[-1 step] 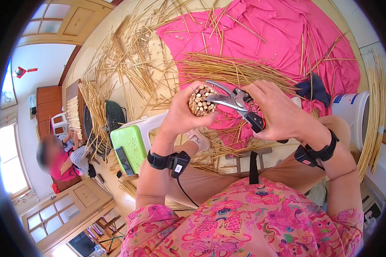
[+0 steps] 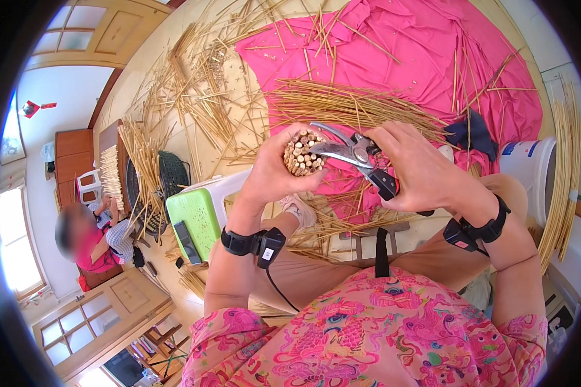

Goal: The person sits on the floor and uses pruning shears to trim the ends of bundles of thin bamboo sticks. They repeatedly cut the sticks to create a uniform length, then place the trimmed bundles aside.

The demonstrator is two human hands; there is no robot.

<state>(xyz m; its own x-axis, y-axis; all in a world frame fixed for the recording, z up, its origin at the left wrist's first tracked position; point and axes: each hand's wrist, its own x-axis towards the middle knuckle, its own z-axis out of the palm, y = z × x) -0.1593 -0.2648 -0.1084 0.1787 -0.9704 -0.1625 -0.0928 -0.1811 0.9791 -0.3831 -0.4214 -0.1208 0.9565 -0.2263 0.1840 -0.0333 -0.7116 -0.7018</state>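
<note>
A round bundle of straw-coloured stalks (image 2: 301, 155) is wrapped in my left hand (image 2: 271, 169), its pale cut ends facing up. My right hand (image 2: 419, 164) grips pruning shears (image 2: 352, 153) with black and red handles. The parted metal blades reach left, the lower one lying over the right edge of the stalk ends, the curved one just above. How far down the bundle extends is hidden by my hand.
Beyond my hands, a pile of long stalks (image 2: 361, 106) lies on a pink cloth (image 2: 419, 45). A green-topped stool (image 2: 203, 219) holds a phone (image 2: 187, 242). At right stands a white bucket (image 2: 529, 161). Far left, another person (image 2: 97, 248) sits by baskets (image 2: 172, 174).
</note>
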